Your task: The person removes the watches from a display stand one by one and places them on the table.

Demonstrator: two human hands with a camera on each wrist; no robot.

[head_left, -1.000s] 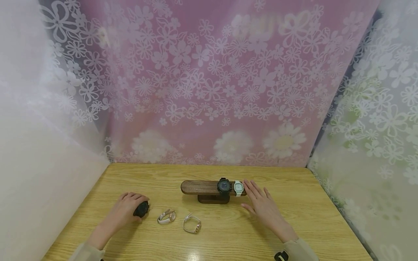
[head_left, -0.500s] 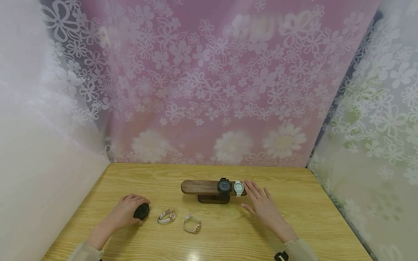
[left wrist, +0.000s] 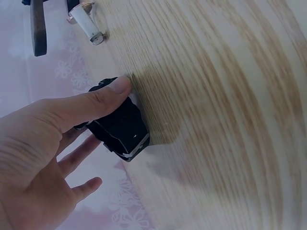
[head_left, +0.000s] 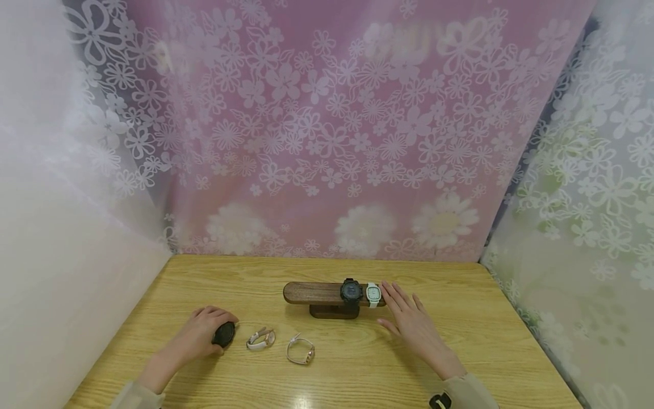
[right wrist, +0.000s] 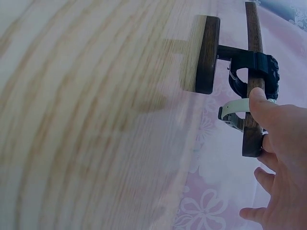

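"What is changed?"
"The black watch (head_left: pixel 224 334) is shifted slightly towards the white-strapped watch (head_left: pixel 258 345), right of the left hand (head_left: pixel 198 333) — but is held well apart from the wooden stand (head_left: pixel 311 293)."
"The hands?"
"It is pinched by left thumb and fingers; the right hand (head_left: pixel 410 324) is laid straight-fingered at the stand's end."

- Table (head_left: pixel 434 335): yellowish wood, streaked grain, glare (head_left: pixel 302 401) near the bottom of the head view.
- Back cloth (head_left: pixel 327 170): pink, white flower print, large daisies (head_left: pixel 445 221) low down.
- Left sheet (head_left: pixel 66 255): whitish.
- Right cloth (head_left: pixel 587 227): pale, flowered, with green patches.
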